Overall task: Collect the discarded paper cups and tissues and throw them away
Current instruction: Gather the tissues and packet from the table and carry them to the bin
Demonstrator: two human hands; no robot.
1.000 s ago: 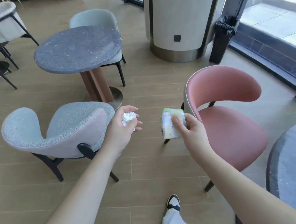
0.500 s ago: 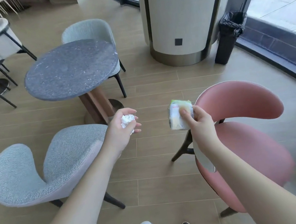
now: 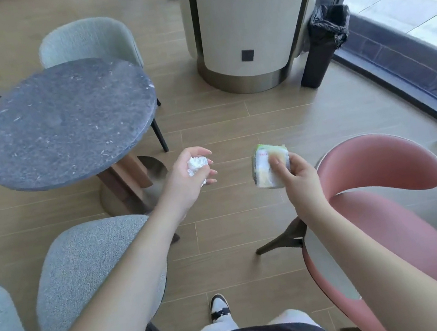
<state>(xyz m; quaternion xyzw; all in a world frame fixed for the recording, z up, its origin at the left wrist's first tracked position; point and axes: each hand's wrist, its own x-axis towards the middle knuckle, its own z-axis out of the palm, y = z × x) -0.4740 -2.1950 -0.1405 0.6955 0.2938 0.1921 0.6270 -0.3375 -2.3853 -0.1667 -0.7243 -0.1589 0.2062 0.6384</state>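
Between hands [image 3: 190,175] and bin [image 3: 321,46]: bare floor [image 3: 261,118]

Bright daylight pours in through the tall dark-framed window [image 3: 412,5] at upper right, where the view outside is washed out to near white. Shadows on the pale wood-plank floor [image 3: 233,123] are soft. Straight lines bow toward the frame edges, and the corners look slightly smeared.
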